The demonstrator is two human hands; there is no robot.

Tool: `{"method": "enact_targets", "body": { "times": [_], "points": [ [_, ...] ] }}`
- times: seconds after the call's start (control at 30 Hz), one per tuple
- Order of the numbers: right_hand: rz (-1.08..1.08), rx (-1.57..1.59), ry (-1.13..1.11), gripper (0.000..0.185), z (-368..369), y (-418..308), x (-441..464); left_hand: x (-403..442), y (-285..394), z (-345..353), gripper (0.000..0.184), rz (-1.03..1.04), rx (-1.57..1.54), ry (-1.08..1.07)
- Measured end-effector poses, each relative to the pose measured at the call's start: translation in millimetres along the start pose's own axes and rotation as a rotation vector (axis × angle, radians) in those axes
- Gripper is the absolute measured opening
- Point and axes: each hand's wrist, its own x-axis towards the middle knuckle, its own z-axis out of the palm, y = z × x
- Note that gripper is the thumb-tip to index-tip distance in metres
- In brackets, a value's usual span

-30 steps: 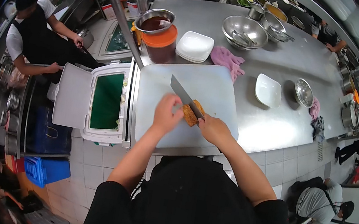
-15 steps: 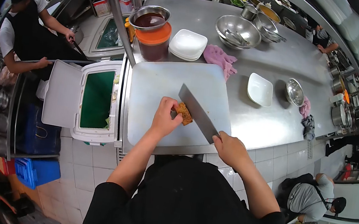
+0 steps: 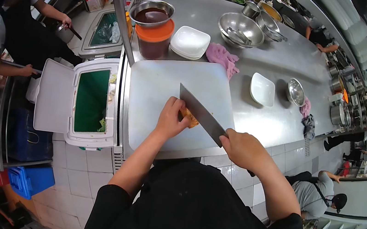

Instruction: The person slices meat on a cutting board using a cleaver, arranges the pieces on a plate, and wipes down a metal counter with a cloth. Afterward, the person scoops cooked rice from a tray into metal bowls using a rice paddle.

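On the white cutting board (image 3: 164, 82) lies a golden-brown fried food block (image 3: 192, 121), partly hidden behind the blade and my fingers. My left hand (image 3: 172, 118) pinches it from the left with curled fingertips. Wrapped round the handle of a cleaver (image 3: 206, 120) is my right hand (image 3: 244, 150). The wide blade slants up and to the left, with its side close against my left fingertips and over the block. Whether its edge has passed into the food I cannot tell.
Behind the board stand an orange-lidded tub (image 3: 153, 41) with a bowl of dark sauce (image 3: 151, 14), stacked white dishes (image 3: 190, 41) and a pink cloth (image 3: 222, 58). A white dish (image 3: 262, 89) sits right. An open bin (image 3: 74, 100) and a co-worker (image 3: 28, 24) are left.
The cleaver blade has shifted left over the block, covering more of it. My left fingers stay on the food. At left, the co-worker has moved, and the view has shifted slightly.
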Motion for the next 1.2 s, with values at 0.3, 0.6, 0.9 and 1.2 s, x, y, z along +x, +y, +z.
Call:
{"method": "enact_targets", "body": {
  "times": [0.3,0.6,0.9,1.2],
  "points": [
    [0.07,0.16,-0.149,0.033,5.3,-37.0,97.1,-3.7,-6.9,4.0,0.029,0.044,-0.001,0.033],
    [0.071,0.282,-0.135,0.039,9.1,-32.3,103.0,-7.5,-8.8,4.7,0.022,0.048,0.088,0.24],
    [-0.088,0.065,-0.132,0.037,9.8,-1.2,43.3,-4.8,-6.5,8.9,0.017,0.112,0.286,0.199],
    [0.003,0.135,0.034,0.031,46.8,-9.0,64.9,-2.6,-12.2,9.2,0.016,0.04,0.224,0.137]
  ]
}}
